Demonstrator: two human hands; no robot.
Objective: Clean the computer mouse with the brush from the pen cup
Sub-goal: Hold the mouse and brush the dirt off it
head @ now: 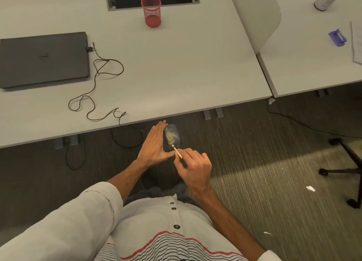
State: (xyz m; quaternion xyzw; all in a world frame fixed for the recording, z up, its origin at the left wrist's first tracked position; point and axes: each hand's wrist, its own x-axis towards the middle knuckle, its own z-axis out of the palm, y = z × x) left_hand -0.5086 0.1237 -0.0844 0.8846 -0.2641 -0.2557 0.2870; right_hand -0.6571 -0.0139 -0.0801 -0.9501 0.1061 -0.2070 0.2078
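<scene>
Left hand (154,145) steadies mouse (176,133); right hand (196,171) pinches brush (177,152)

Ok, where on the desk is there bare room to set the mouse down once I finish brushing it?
The widest bare patch of desk lies between the pen cup and the front edge, right of the cable loops. A smaller one sits between the laptop and the pen cup. The left side is crowded with the laptop and tangled cable.
</scene>
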